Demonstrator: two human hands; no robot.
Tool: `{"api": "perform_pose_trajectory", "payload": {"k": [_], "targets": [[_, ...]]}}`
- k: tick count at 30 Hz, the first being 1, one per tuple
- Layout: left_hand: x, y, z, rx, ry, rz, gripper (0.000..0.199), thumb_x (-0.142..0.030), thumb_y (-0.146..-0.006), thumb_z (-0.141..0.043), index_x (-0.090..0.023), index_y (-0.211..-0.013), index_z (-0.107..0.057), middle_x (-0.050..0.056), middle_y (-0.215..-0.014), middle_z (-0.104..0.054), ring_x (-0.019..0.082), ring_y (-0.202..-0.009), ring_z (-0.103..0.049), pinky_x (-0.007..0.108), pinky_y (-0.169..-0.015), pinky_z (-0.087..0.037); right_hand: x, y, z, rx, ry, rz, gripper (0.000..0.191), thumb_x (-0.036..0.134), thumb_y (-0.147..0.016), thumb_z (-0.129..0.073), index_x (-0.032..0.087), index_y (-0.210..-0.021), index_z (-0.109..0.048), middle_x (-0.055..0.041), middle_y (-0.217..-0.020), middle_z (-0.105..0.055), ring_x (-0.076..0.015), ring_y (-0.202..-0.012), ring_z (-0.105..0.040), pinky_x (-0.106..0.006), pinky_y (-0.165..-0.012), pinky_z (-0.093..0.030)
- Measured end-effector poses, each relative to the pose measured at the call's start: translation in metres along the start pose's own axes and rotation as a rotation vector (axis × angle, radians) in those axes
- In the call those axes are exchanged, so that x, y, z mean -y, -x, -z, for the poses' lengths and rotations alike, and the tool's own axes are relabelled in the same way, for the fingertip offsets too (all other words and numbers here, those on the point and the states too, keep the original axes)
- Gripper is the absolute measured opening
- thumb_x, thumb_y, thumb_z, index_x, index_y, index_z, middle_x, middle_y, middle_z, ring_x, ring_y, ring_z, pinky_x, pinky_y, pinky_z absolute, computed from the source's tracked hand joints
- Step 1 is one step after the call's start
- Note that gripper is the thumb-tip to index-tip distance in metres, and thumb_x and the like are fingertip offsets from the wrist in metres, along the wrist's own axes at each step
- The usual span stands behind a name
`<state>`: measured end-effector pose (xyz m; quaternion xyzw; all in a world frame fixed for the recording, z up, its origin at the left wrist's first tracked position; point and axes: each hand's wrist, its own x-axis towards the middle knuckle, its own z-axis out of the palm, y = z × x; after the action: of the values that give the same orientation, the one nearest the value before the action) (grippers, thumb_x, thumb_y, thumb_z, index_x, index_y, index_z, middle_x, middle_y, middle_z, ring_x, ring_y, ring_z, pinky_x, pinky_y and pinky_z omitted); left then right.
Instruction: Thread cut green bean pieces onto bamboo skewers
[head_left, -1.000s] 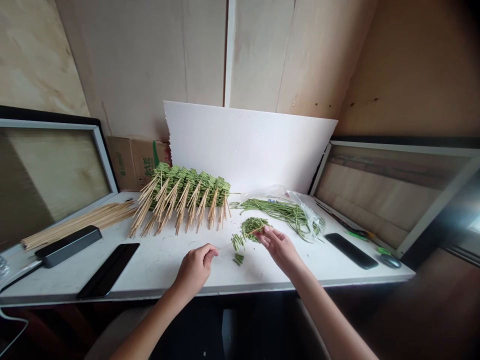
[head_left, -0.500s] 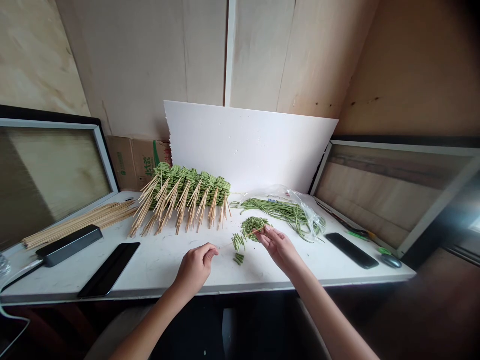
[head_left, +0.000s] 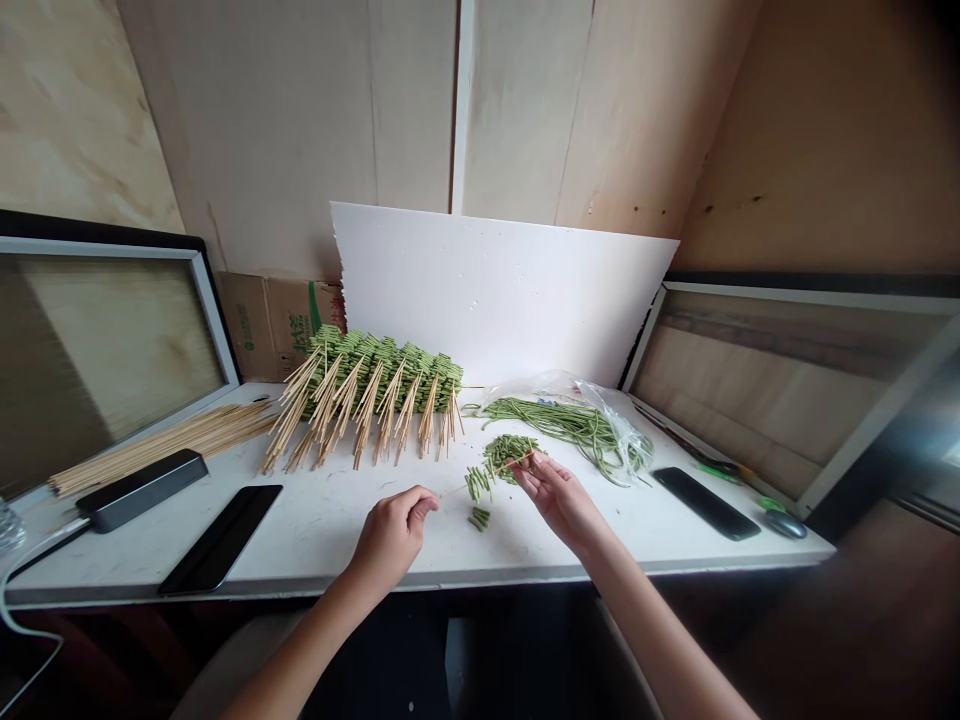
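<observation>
Two bare hands work above the tabletop point(head_left: 322, 545), and a thin skewer point(head_left: 452, 491) spans the gap between them. The left hand point(head_left: 392, 530) is curled into a loose fist, thumb against forefinger, pinching the skewer's near end; its other fingertips are tucked from sight. The right hand point(head_left: 559, 495) has thumb and fingertips drawn together at the far end; from here I can't tell whether they also grip a piece of bean. Several green bean pieces point(head_left: 478, 484) hang threaded across the skewer, nearer the right hand, but they blur too much to count. Just beyond that hand sits a heap of cut beans point(head_left: 506, 450), partly covered by its fingers. Farther past it, long beans point(head_left: 551, 415) lie partly under a clear plastic bag point(head_left: 626, 445). Beyond the left hand, filled skewers point(head_left: 420, 375) are stacked, their overlapping sticks pointing this way, half hiding a cardboard box point(head_left: 251, 325) whose lettering is partly covered.
</observation>
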<state>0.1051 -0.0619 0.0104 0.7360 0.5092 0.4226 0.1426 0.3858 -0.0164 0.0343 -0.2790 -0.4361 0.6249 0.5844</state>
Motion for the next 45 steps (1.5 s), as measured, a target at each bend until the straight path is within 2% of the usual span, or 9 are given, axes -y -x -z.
{"api": "perform_pose_trajectory", "payload": {"k": [9, 17, 21, 26, 32, 37, 45], "targets": [[0.0, 0.0, 0.0, -0.002, -0.006, -0.003, 0.028, -0.028, -0.101, -0.047, -0.022, -0.087, -0.07, 0.004, -0.085, -0.078, 0.02, -0.072, -0.069, 0.027, -0.068, -0.049, 0.002, 0.001, -0.005, -0.049, 0.107, 0.008, 0.027, 0.051, -0.081, -0.08, 0.027, -0.091, -0.076, -0.0045, -0.103, -0.079, -0.0281, -0.113, -0.07, -0.041, -0.106, -0.054], [0.0, 0.0, 0.001, 0.005, -0.019, 0.009, 0.027, -0.026, -0.1, -0.047, -0.021, -0.087, -0.071, 0.004, -0.082, -0.077, 0.02, -0.069, -0.068, 0.028, -0.068, -0.048, 0.0, -0.001, -0.001, -0.1, 0.05, 0.051, 0.025, 0.044, -0.075, -0.088, 0.025, -0.088, -0.079, -0.0039, -0.095, -0.078, -0.0267, -0.105, -0.072, -0.043, -0.108, -0.051], [0.0, 0.0, 0.0, 0.003, -0.023, 0.0, 0.027, -0.025, -0.1, -0.048, -0.021, -0.087, -0.071, 0.004, -0.084, -0.078, 0.02, -0.073, -0.07, 0.028, -0.071, -0.049, 0.0, -0.001, -0.001, -0.139, 0.056, 0.073, 0.026, 0.042, -0.072, -0.09, 0.024, -0.087, -0.08, -0.0034, -0.091, -0.078, -0.0239, -0.099, -0.072, -0.039, -0.103, -0.054], [0.001, 0.001, 0.0, 0.003, -0.044, -0.006, 0.026, -0.024, -0.1, -0.049, -0.022, -0.088, -0.072, 0.004, -0.087, -0.079, 0.021, -0.075, -0.072, 0.028, -0.072, -0.05, 0.0, 0.0, -0.001, -0.182, 0.181, 0.122, 0.028, 0.045, -0.071, -0.09, 0.024, -0.086, -0.081, -0.0058, -0.091, -0.079, -0.0259, -0.094, -0.072, -0.04, -0.094, -0.056], [0.001, 0.002, -0.001, 0.013, -0.056, -0.041, 0.026, -0.024, -0.1, -0.049, -0.023, -0.089, -0.072, 0.004, -0.088, -0.08, 0.021, -0.076, -0.073, 0.028, -0.073, -0.051, 0.002, 0.003, 0.001, -0.149, 0.337, 0.165, 0.028, 0.048, -0.073, -0.089, 0.025, -0.088, -0.081, -0.0063, -0.092, -0.079, -0.026, -0.087, -0.071, -0.041, -0.088, -0.055], [0.002, 0.002, -0.001, 0.011, -0.059, -0.046, 0.026, -0.023, -0.1, -0.049, -0.023, -0.088, -0.072, 0.004, -0.087, -0.079, 0.02, -0.074, -0.072, 0.028, -0.072, -0.051, 0.004, 0.004, 0.001, -0.137, 0.351, 0.154, 0.031, 0.05, -0.073, -0.088, 0.025, -0.089, -0.081, -0.0063, -0.091, -0.079, -0.0249, -0.084, -0.071, -0.041, -0.088, -0.055], [-0.002, 0.006, -0.008, 0.028, 0.016, -0.051, 0.028, -0.027, -0.101, -0.048, -0.022, -0.089, -0.072, 0.005, -0.085, -0.078, 0.019, -0.072, -0.07, 0.028, -0.071, -0.05, -0.012, 0.01, -0.015, -0.058, 0.416, 0.129, 0.027, 0.049, -0.075, -0.086, 0.023, -0.079, -0.08, -0.005, -0.088, -0.076, -0.0237, -0.086, -0.067, -0.04, -0.086, -0.057]]}}
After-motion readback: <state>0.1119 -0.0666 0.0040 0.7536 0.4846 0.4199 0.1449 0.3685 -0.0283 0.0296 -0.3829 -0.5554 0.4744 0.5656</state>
